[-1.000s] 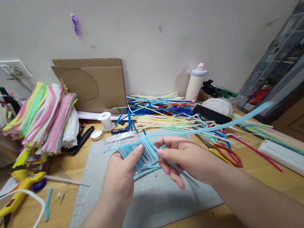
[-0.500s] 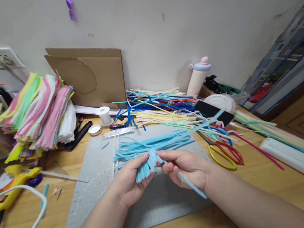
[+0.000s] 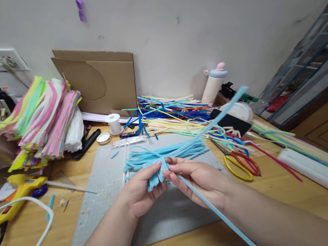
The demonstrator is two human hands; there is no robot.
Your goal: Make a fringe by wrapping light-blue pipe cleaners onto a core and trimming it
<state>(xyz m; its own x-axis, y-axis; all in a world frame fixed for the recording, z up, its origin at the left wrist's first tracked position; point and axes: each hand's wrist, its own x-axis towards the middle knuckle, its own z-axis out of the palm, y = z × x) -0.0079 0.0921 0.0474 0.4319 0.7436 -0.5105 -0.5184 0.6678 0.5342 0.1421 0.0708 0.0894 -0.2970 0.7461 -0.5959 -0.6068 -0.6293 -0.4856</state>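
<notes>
Between my two hands, over the grey cutting mat [image 3: 102,205], is a small folded piece of light blue pipe cleaners [image 3: 156,180]. My left hand [image 3: 141,191] is closed round its left side, thumb on top. At its right end my right hand [image 3: 198,179] pinches with thumb and fingers. One long pipe cleaner end [image 3: 222,216] runs from under my right hand toward the lower right; another strand [image 3: 221,116] slants up to the right. Just behind my hands lies a bundle of light blue pipe cleaners [image 3: 182,148]. The fingertips partly hide the folds.
A yellow glue gun [image 3: 21,194] with a white cord lies at left, near bundled pastel pipe cleaners [image 3: 45,123]. Scissors [image 3: 240,165] and a white power strip [image 3: 320,174] are at right. Behind stand cardboard [image 3: 117,76], a thread spool [image 3: 114,124] and a bottle [image 3: 212,85].
The loose end below my right hand now reaches much farther down to the right. The upper strand points higher. My right fingers have shifted slightly on the folded piece, which my left hand still holds.
</notes>
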